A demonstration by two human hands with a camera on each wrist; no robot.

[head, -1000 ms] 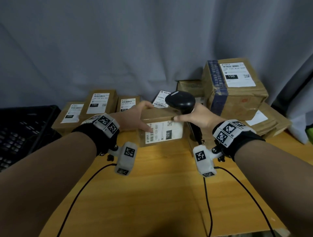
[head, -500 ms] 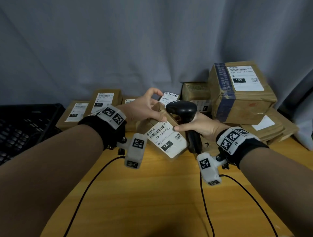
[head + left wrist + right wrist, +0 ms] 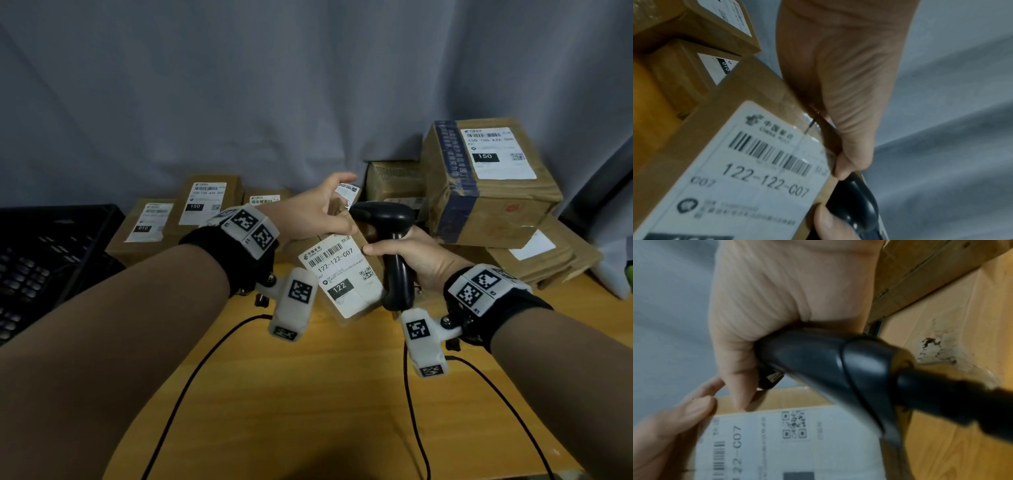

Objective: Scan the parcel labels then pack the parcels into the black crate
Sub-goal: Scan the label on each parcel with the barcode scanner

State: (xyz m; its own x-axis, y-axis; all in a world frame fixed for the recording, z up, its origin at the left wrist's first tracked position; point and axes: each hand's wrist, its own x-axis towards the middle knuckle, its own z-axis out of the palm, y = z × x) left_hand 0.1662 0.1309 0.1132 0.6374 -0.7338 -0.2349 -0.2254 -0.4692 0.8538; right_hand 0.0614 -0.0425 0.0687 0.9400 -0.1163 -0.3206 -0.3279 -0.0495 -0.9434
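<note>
- The black crate (image 3: 51,246) sat far left, awaiting parcels.
- The left hand (image 3: 308,216) gripped the parcel (image 3: 342,274), tilting its label upward, seemingly for scanning.
- The right hand (image 3: 421,257) clasped the scanner (image 3: 394,253), thumb steadying the parcel's edge.

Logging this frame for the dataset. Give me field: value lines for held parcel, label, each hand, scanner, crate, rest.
parcel: small brown box, lifted and tilted, label toward the camera
label: reads 122-122-C07, tag 122
left hand: grips the parcel's top edge
right hand: holds the scanner, thumb on the parcel's corner
scanner: black, head beside the parcel
crate: far left, contents not visible
rest: other labelled parcels along the curtain
</note>
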